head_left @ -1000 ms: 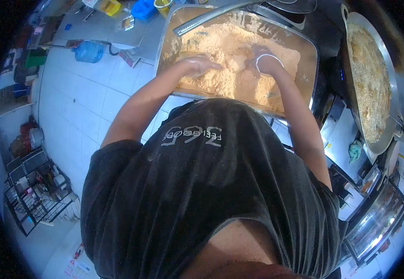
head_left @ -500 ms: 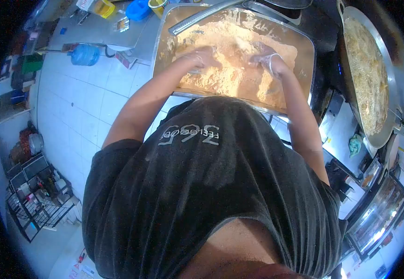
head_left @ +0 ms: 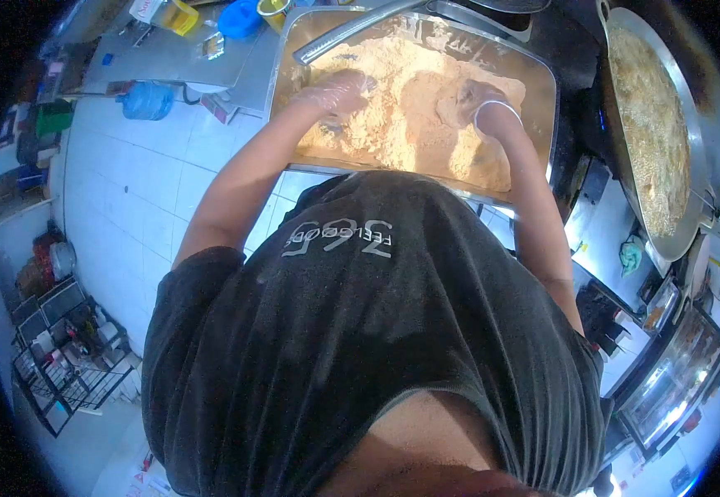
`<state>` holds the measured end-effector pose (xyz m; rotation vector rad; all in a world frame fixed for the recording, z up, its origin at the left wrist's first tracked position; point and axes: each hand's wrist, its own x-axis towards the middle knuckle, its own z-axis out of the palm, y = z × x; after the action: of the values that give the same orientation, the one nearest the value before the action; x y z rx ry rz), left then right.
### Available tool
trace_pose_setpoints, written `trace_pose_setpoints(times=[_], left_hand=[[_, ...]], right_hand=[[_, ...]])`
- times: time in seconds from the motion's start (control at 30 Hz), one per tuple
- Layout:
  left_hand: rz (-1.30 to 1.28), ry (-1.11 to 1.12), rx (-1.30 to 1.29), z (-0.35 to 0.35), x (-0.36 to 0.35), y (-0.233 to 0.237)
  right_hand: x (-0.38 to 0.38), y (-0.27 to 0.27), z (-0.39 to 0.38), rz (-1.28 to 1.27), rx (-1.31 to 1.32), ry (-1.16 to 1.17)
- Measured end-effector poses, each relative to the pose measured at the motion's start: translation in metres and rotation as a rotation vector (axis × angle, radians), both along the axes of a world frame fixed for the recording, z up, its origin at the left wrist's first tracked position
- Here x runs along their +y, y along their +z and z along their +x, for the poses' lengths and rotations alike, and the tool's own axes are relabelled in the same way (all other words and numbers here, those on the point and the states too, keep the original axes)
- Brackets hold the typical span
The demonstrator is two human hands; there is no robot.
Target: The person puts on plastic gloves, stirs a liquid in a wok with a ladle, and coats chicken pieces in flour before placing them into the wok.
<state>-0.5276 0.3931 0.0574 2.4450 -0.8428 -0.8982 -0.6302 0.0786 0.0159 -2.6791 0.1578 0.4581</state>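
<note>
A wide metal tray point(head_left: 547, 124) holds pale orange breading powder point(head_left: 414, 108), loose and lumpy. My left hand point(head_left: 343, 91), in a clear glove, is over the powder on the tray's left side, its fingers pointing inward. My right hand point(head_left: 476, 103), also gloved with a white band at the wrist, reaches into the powder on the right side. The fingertips of both hands are blurred or sunk in the flour, and whether they grip anything is hidden. A long metal handle point(head_left: 360, 31) lies across the tray's upper left corner.
A large wok point(head_left: 693, 124) of bubbling oil stands to the right. Beyond the tray's left corner are a blue lid point(head_left: 240, 18), a yellow tub point(head_left: 275, 10) and a bottle of yellow liquid point(head_left: 176, 16). A blue water jug point(head_left: 149, 99) and a wire rack point(head_left: 74, 373) are at left.
Both hands have moved apart, the left one outward to the left and slightly up, the right one slightly to the right. More of the powder between them shows.
</note>
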Motion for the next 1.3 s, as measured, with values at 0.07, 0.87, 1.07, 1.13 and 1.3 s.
trace_pose_setpoints(times=[0.07, 0.87, 1.07, 1.13, 1.3], left_hand=[[0.114, -0.040, 0.014, 0.004, 0.004, 0.007], [-0.164, -0.274, -0.348, -0.020, -0.027, 0.084], [-0.211, -0.303, -0.338, -0.018, -0.041, 0.073], [-0.137, -0.282, -0.118, -0.021, -0.050, 0.081], [-0.183, -0.311, -0.378, -0.021, -0.051, 0.071]], right_hand=[[0.011, 0.020, -0.008, 0.048, -0.090, -0.023], [0.070, 0.114, -0.010, -0.177, -0.016, 0.242], [0.068, 0.108, -0.015, -0.117, -0.164, 0.128], [0.064, 0.097, -0.011, -0.191, -0.288, 0.067], [0.054, 0.084, -0.014, -0.160, -0.171, 0.083]])
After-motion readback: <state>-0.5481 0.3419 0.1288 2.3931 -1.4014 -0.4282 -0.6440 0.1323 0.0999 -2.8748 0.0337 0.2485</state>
